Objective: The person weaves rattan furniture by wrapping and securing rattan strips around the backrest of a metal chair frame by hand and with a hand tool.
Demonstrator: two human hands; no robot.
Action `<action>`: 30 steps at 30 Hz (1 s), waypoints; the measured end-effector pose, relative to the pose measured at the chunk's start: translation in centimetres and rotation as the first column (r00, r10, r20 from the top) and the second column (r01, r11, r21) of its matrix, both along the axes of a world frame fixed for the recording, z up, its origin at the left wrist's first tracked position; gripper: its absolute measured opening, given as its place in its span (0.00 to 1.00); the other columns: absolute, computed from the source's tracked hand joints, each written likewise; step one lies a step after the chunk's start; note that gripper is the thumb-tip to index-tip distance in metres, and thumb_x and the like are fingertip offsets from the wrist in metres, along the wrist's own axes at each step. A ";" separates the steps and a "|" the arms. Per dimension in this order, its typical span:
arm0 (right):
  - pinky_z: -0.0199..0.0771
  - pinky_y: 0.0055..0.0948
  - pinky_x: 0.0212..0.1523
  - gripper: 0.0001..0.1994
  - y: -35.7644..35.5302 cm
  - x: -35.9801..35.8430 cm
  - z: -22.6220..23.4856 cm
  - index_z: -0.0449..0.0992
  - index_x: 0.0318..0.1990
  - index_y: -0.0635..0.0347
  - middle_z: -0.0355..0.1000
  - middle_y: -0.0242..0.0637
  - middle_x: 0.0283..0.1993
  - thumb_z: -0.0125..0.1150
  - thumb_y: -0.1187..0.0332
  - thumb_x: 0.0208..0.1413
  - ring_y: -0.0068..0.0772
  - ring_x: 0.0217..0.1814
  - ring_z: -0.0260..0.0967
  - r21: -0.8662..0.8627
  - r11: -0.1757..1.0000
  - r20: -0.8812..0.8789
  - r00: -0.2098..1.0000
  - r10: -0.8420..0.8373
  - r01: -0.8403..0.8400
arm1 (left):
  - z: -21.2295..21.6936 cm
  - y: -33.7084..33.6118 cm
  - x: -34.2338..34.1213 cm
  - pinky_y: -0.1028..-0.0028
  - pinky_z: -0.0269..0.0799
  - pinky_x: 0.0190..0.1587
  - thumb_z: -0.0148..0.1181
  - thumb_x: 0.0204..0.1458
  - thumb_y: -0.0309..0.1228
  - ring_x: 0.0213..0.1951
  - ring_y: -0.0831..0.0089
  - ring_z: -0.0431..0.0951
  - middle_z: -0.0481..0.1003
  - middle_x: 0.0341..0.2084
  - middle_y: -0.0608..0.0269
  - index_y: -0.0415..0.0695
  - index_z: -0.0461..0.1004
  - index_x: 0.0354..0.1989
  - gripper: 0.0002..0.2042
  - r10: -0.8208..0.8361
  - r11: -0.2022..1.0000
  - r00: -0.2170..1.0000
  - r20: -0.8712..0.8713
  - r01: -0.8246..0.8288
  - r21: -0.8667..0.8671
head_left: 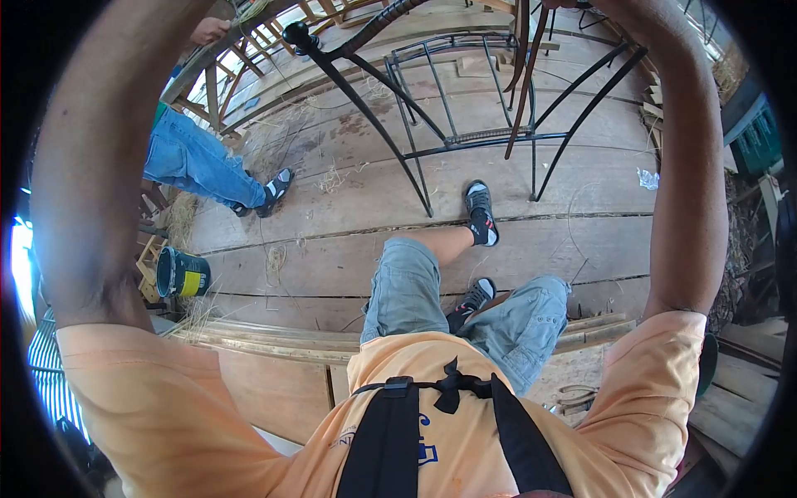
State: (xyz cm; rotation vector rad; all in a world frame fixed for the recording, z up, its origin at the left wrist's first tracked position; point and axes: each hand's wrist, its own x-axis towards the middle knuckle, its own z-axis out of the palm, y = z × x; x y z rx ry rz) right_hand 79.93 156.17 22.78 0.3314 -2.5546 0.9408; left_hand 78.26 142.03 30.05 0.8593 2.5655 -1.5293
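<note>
My left arm (91, 158) reaches up past the upper left edge, and its hand is out of view. From the right my other arm rises to the top edge, where only a sliver of my right hand (562, 3) shows, with its fingers closed at the upper end of a long brown strip (529, 83). More of the strip hangs down beside it in front of a black metal furniture frame (486, 148). The frame stands on splayed legs; its upper left bar (374, 31) is wrapped in dark strip and ends near a round knob (296, 34).
A co-worker in blue jeans (193, 158) stands at the left, a hand (210, 31) by a wooden beam. A dark bucket (183, 272) with a yellow label sits below. Pliers (575, 397) lie by my right side. Straw scraps (336, 176) litter the plank floor (349, 241).
</note>
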 end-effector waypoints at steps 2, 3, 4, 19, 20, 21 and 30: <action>0.68 0.22 0.25 0.13 -0.7 0.3 0.4 0.78 0.44 0.63 0.69 0.28 0.22 0.56 0.63 0.60 0.18 0.23 0.65 -0.009 1.000 -0.036 0.999 0.011 -0.011 | 0.7 -0.6 0.8 0.62 0.69 0.43 0.40 0.57 0.31 0.37 0.61 0.73 0.74 0.35 0.49 0.37 0.74 0.42 0.16 0.001 1.000 1.000 -0.020 -0.002 -0.015; 0.67 0.22 0.25 0.13 -0.8 0.3 0.6 0.78 0.44 0.63 0.69 0.28 0.22 0.56 0.63 0.60 0.18 0.23 0.65 -0.008 1.000 -0.039 0.999 0.022 -0.022 | 0.9 -0.7 1.0 0.61 0.69 0.42 0.40 0.58 0.32 0.36 0.62 0.73 0.74 0.35 0.50 0.38 0.74 0.42 0.16 -0.020 1.000 0.999 -0.029 0.019 -0.025; 0.67 0.22 0.24 0.13 -1.1 0.5 0.9 0.78 0.44 0.63 0.68 0.28 0.22 0.55 0.63 0.61 0.19 0.23 0.64 -0.008 0.999 -0.045 0.998 0.037 -0.037 | 1.2 -1.0 1.3 0.61 0.69 0.42 0.40 0.58 0.32 0.36 0.62 0.73 0.74 0.35 0.50 0.38 0.74 0.42 0.16 -0.008 1.000 0.999 -0.037 0.007 -0.028; 0.65 0.23 0.24 0.12 -3.0 1.9 0.7 0.74 0.35 0.66 0.65 0.28 0.19 0.51 0.65 0.62 0.20 0.21 0.63 0.010 0.995 -0.066 0.993 -0.098 0.098 | -2.7 -7.2 -1.7 0.63 0.68 0.53 0.41 0.61 0.40 0.47 0.55 0.75 0.75 0.47 0.48 0.55 0.65 0.61 0.20 -0.298 0.603 0.923 0.243 -0.015 0.798; 0.65 0.23 0.24 0.12 -3.2 1.9 0.7 0.74 0.35 0.66 0.65 0.28 0.19 0.51 0.65 0.62 0.20 0.21 0.63 0.020 0.994 -0.064 0.992 -0.104 0.106 | -3.1 -7.3 -2.0 0.63 0.68 0.52 0.41 0.61 0.40 0.47 0.55 0.75 0.75 0.46 0.48 0.55 0.65 0.61 0.20 -0.344 0.573 0.911 0.227 0.013 0.819; 0.65 0.24 0.24 0.12 -3.4 2.2 1.1 0.74 0.34 0.66 0.65 0.29 0.19 0.51 0.65 0.62 0.20 0.21 0.63 -0.002 0.987 -0.036 0.986 -0.160 0.160 | -3.2 -7.0 -2.5 0.62 0.69 0.50 0.41 0.60 0.39 0.44 0.54 0.76 0.75 0.45 0.47 0.53 0.67 0.60 0.20 -0.365 0.586 0.905 0.219 0.040 0.809; 0.67 0.35 0.25 0.14 -5.5 0.7 1.0 0.73 0.27 0.70 0.67 0.44 0.20 0.54 0.66 0.58 0.34 0.21 0.65 0.322 0.944 -0.217 0.976 -0.002 0.074 | -4.0 -9.1 -2.6 0.59 0.72 0.41 0.44 0.57 0.37 0.36 0.53 0.78 0.77 0.32 0.44 0.40 0.74 0.41 0.15 -0.366 0.455 0.921 0.135 0.050 0.889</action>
